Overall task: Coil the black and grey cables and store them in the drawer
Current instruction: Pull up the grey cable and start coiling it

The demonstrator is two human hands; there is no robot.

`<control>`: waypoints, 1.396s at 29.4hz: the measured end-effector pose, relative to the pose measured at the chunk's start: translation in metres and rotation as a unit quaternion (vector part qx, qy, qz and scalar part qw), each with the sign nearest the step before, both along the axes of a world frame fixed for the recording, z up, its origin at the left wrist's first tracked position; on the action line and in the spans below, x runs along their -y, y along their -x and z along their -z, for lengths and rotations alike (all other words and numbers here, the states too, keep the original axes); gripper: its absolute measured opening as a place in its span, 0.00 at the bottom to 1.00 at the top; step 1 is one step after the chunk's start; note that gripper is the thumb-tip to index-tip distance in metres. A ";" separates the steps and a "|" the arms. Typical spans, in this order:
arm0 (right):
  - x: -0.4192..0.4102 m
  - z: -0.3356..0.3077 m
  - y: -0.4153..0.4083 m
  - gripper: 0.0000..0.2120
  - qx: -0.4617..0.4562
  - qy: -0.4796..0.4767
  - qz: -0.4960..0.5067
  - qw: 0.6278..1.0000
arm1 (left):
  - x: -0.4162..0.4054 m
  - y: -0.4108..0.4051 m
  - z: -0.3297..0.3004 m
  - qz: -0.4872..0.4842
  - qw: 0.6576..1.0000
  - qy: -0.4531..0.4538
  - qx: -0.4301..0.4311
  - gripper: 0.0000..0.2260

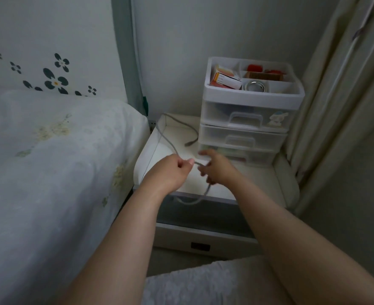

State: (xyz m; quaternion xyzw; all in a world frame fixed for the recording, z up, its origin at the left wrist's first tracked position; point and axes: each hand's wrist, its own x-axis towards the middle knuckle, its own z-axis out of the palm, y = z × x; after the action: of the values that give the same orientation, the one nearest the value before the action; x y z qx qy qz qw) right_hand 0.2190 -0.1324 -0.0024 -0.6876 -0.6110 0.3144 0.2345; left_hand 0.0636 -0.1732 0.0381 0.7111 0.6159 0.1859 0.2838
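Head view showed both hands held over a white counter [256, 179] beside a bed [49, 150]. Left hand [173, 170] had its fingers curled, pinching a grey cable [170, 146] between thumb and forefinger. Right hand [217, 168], just beside it, gripped the same cable with curled fingers, though blur hid how each finger lay. Between the two hands ran a short stretch of cable. Below the right hand the cable hung in a loop that dipped over the front edge of the counter. Beyond the left hand the cable rose toward the back left corner of the counter, bent there, and curved back forward, its plug end lying on the counter just beyond the right hand. Under both wrists an open drawer [203, 219] stuck out from the counter, its inside dark, its front panel nearest the person. Past the right hand stood an organizer [247, 119] of three clear drawers with an open top tray holding small boxes, a comb and a roll of tape. To the right of the right arm hung a curtain [336, 106].
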 end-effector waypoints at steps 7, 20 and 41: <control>0.024 -0.048 0.032 0.08 -0.331 -0.057 0.043 0.941 | 0.019 0.012 -0.021 0.111 0.964 0.112 0.214 0.14; 0.045 -0.031 0.057 0.12 -0.105 -0.168 0.012 0.980 | 0.010 0.060 -0.021 -0.042 0.602 0.192 0.774 0.17; 0.066 -0.023 0.073 0.13 0.156 -0.162 -0.213 0.951 | 0.013 0.065 -0.016 -0.156 0.815 0.009 0.558 0.15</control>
State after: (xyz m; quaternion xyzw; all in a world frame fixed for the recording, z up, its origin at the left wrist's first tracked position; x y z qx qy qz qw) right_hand 0.1457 -0.1983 0.0207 -0.5349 -0.8147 0.1430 0.1721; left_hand -0.0011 -0.1863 0.0538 0.3772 0.4562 0.5873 0.5519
